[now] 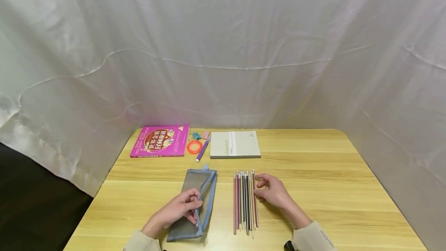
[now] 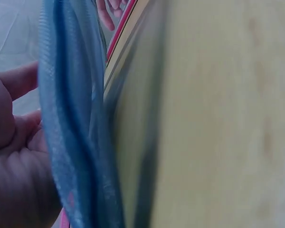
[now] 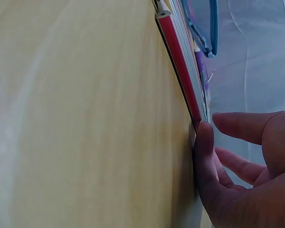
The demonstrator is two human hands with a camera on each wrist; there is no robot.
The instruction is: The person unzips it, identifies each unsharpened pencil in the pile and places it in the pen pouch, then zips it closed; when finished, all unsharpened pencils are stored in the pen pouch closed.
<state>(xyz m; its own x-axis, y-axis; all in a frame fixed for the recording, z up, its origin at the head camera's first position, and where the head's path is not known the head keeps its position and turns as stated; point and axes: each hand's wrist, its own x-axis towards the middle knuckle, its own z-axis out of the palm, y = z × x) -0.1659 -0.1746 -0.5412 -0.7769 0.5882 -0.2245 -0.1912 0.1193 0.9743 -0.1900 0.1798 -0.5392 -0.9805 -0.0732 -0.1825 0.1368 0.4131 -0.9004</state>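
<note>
Pencils (image 1: 247, 200) lie side by side on the wooden surface (image 1: 334, 177), white-capped ends directed away from the person; they serve as the landmark for all positions below. At the right edge of the pencils, the right hand (image 1: 273, 193) touches the outermost dark red pencil (image 3: 179, 61) with its thumb, a gap showing between thumb and forefinger; immediately left of the pencils lies a grey pouch (image 1: 191, 179) with blue trim, its zipped side parted; the left hand (image 1: 179, 207) pinches the edge of this opening; the two hands are well apart, the pencils and part of the pouch between them. Beyond the pencils is a notepad (image 1: 223, 136) marked "Gambit"; beyond and to their left are a purple marker (image 1: 203, 149), an orange ring (image 1: 188, 147), a small teal object (image 1: 196, 136) and a small pink block (image 1: 206, 134); farther left in that direction is a magenta book (image 1: 179, 142); farthest beyond the pencils hangs a pale curtain (image 1: 237, 49); light sleeves (image 1: 311, 237) cover both forearms, nearer the person than the pencils.
</note>
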